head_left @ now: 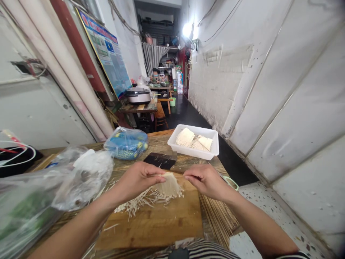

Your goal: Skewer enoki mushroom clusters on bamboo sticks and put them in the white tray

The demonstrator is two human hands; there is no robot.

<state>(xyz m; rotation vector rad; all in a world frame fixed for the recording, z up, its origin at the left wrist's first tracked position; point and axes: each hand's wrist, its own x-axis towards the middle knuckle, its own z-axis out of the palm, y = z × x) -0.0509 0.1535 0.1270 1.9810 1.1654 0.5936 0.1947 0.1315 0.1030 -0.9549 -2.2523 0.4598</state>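
Note:
My left hand (147, 176) pinches a flat bunch of enoki mushrooms (169, 185) by its cut end, the caps hanging down over the wooden cutting board (153, 230). Close to its right, my right hand (202, 178) is closed, thumb against fingers, on what looks like a thin bamboo skewer reaching toward the bunch; most of it is hidden. Loose enoki strands (134, 205) lie on the board below my left hand. Just beyond the board rests a cleaver (160, 160) with a dark blade, its handle passing behind my hands.
A white plastic tray (194, 153) holding enoki bunches stands at the table's far right. Many bamboo skewers (218, 216) lie right of the board, near green-handled scissors (231, 182). Plastic bags (83, 180) crowd the left, and a blue bagged bundle (126, 144) sits behind.

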